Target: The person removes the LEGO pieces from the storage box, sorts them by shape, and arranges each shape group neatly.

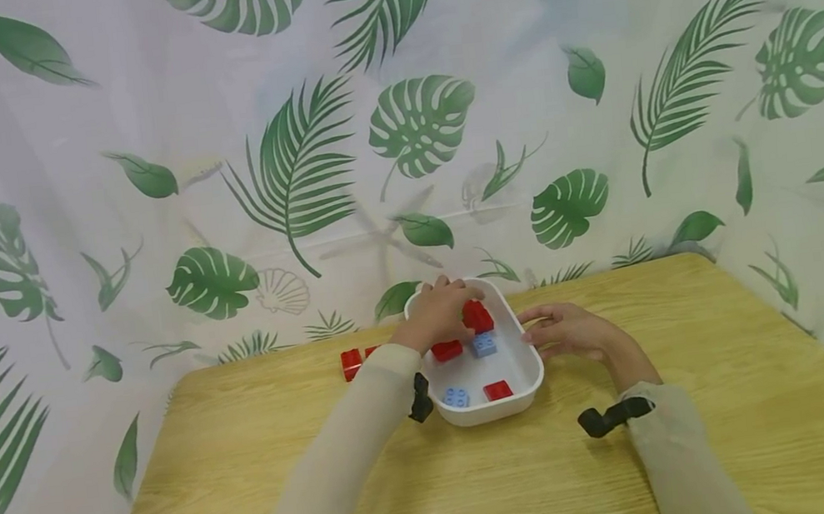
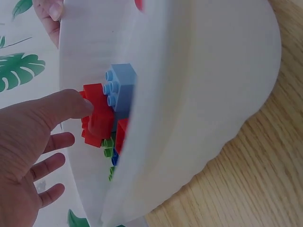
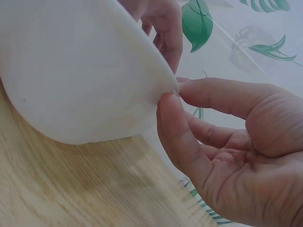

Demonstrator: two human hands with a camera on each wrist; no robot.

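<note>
My left hand [image 1: 439, 313] reaches over the far part of a white plastic tray [image 1: 525, 371]. Its thumb and forefinger come round a red toy building brick [image 2: 98, 113], the thumb tip lying on it, while the other fingers are bent beside it. Close by in the tray are a light blue brick [image 1: 485, 344] and a second red brick [image 1: 447, 352]. At the tray's right side, my right hand [image 1: 566, 331] pinches the rim between thumb and fingers, as the right wrist view shows. Part of the tray is hidden behind the left hand.
Nearer in the tray lie another light blue brick [image 1: 456, 397] and a flat red brick [image 1: 497, 390]. Small green pieces [image 2: 108, 147] show low in the left wrist view. Left of the tray, a red brick [image 1: 351, 365] sits on the wooden table [image 1: 250, 441], before a leaf-patterned cloth [image 1: 350, 238].
</note>
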